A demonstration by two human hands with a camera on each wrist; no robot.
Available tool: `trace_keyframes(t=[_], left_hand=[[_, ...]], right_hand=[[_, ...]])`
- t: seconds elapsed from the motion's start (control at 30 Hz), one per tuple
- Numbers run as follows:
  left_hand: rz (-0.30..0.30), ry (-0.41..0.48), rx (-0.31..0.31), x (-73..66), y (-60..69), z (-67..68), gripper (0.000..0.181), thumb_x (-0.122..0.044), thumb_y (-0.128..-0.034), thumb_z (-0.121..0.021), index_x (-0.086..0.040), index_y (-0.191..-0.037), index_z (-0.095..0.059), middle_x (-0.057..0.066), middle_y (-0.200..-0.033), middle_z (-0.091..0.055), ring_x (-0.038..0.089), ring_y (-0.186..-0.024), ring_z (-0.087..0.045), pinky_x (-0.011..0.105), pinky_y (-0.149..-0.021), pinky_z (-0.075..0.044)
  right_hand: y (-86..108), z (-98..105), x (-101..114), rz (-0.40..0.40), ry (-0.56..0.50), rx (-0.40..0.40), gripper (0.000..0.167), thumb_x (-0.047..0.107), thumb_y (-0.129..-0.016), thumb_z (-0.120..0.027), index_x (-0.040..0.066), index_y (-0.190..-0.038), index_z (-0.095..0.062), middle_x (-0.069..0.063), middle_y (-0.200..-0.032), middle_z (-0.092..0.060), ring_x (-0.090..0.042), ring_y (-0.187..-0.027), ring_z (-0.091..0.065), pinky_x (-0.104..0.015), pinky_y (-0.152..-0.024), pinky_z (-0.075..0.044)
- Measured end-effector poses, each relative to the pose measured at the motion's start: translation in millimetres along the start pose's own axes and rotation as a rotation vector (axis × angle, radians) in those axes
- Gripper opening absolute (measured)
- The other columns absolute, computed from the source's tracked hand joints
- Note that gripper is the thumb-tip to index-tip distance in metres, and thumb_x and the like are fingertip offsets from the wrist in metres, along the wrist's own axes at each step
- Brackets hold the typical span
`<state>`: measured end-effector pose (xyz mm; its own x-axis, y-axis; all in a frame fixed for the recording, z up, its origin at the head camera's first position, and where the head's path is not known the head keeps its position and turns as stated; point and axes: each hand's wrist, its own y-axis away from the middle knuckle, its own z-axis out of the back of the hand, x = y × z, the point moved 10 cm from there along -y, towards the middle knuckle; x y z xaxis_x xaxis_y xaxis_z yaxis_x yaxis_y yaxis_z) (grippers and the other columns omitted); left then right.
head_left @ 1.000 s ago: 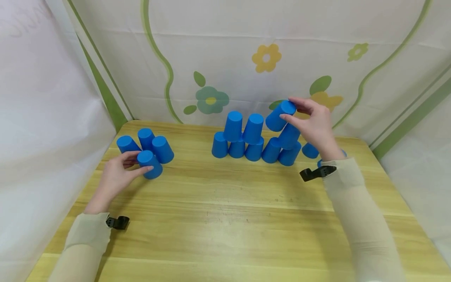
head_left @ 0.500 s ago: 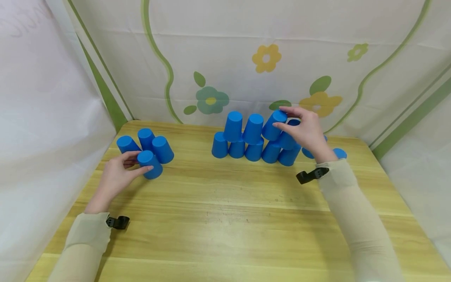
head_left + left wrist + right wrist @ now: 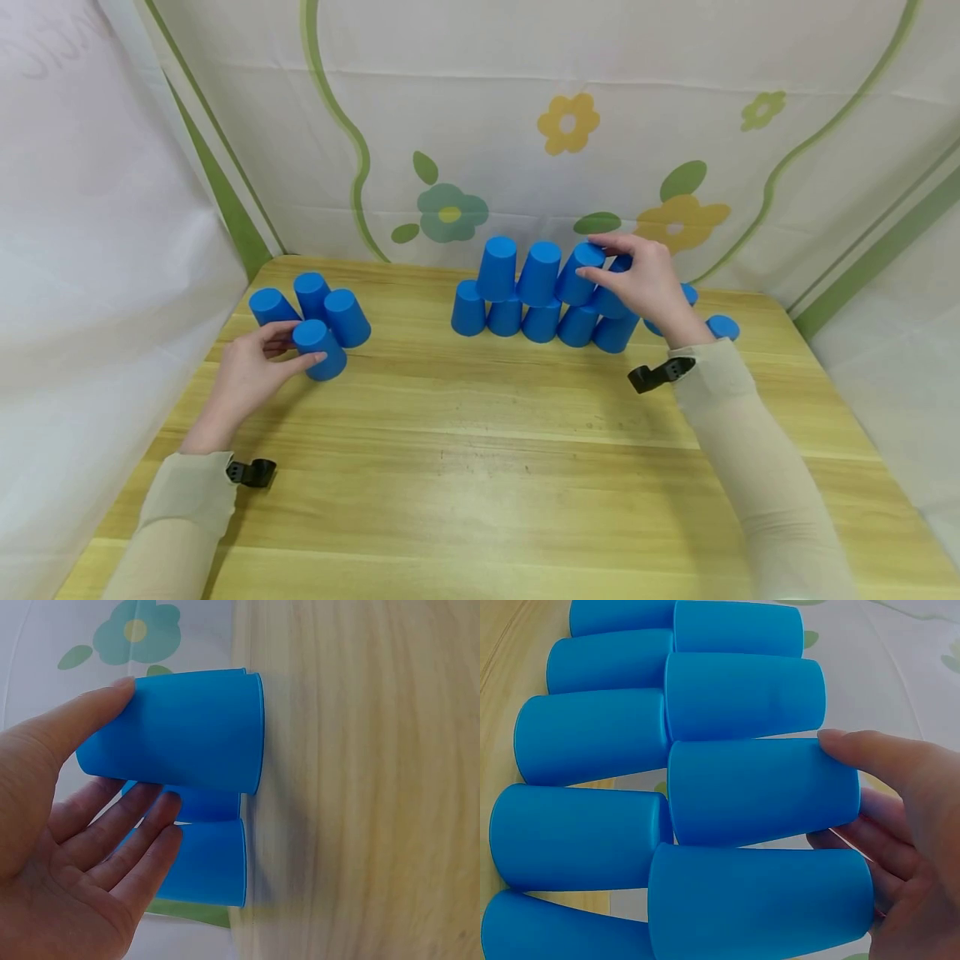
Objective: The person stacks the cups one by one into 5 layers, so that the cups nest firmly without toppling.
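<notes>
Upside-down blue cups stand in a two-tier row at the back of the table. My right hand (image 3: 648, 283) pinches an upper-tier cup (image 3: 576, 282) between thumb and fingers. In the right wrist view this cup (image 3: 761, 793) sits upright across the gap between two lower cups, with upper cups on both sides. At the left, my left hand (image 3: 251, 371) grips the front cup (image 3: 324, 358) of a small cluster by its upper part. The left wrist view shows the thumb on one side of that cup (image 3: 176, 731) and fingers at the other. My right hand partly hides the row's rightmost upper cup (image 3: 611, 296).
Behind the left-hand cup stand other blue cups (image 3: 347, 319). Beyond the right wrist are two more, one cup (image 3: 722, 327) nearer the right edge and one partly hidden. A printed curtain (image 3: 480, 108) hangs behind the wooden table (image 3: 480, 483).
My right hand has moved left and down, bringing its tilted cup upright onto the lower row beside the other upper cups. My left hand and its cup have stayed in place.
</notes>
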<state>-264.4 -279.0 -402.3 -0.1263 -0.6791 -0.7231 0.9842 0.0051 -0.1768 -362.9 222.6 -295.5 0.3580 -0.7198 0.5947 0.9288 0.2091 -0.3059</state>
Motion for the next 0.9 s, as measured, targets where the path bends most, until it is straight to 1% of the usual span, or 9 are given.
trace_keyframes(t=[0.3, 0.5, 0.77, 0.9], left_hand=[[0.004, 0.005, -0.001, 0.8, -0.1, -0.5, 0.067, -0.04, -0.0882, -0.081, 0.004, -0.134, -0.059, 0.026, -0.126, -0.063, 0.047, -0.112, -0.063, 0.061, -0.094, -0.05], [0.006, 0.004, 0.002, 0.6, -1.1, -0.9, 0.067, -0.04, -0.0882, -0.081, 0.004, -0.134, -0.059, 0.026, -0.125, -0.064, 0.047, -0.112, -0.063, 0.06, -0.094, -0.05], [0.01, 0.002, 0.006, 0.0, -1.2, -0.9, 0.067, -0.04, -0.0889, -0.081, 0.004, -0.134, -0.059, 0.027, -0.127, -0.063, 0.047, -0.112, -0.062, 0.062, -0.094, -0.049], [0.014, -0.003, 0.005, -1.0, -1.7, -1.1, 0.068, -0.042, -0.0887, -0.08, 0.003, -0.135, -0.059, 0.026, -0.128, -0.063, 0.047, -0.113, -0.062, 0.062, -0.094, -0.05]], right_hand=[[-0.3, -2.7, 0.9, -0.005, 0.02, 0.036, 0.057, 0.033, -0.091, -0.08, 0.011, -0.14, -0.064, -0.013, -0.139, -0.06, -0.034, -0.13, -0.052, -0.055, -0.104, -0.044], [-1.0, -3.4, -0.1, 0.002, 0.023, 0.052, 0.055, 0.033, -0.091, -0.08, 0.011, -0.139, -0.065, -0.012, -0.139, -0.061, -0.033, -0.13, -0.052, -0.054, -0.105, -0.043], [0.3, -2.0, -3.2, -0.024, 0.027, 0.069, 0.056, 0.037, -0.091, -0.079, 0.012, -0.139, -0.065, -0.012, -0.139, -0.061, -0.034, -0.132, -0.051, -0.057, -0.106, -0.042], [0.4, -2.6, -4.0, -0.023, 0.029, 0.072, 0.057, 0.037, -0.091, -0.079, 0.011, -0.14, -0.064, -0.012, -0.14, -0.06, -0.034, -0.132, -0.051, -0.057, -0.106, -0.042]])
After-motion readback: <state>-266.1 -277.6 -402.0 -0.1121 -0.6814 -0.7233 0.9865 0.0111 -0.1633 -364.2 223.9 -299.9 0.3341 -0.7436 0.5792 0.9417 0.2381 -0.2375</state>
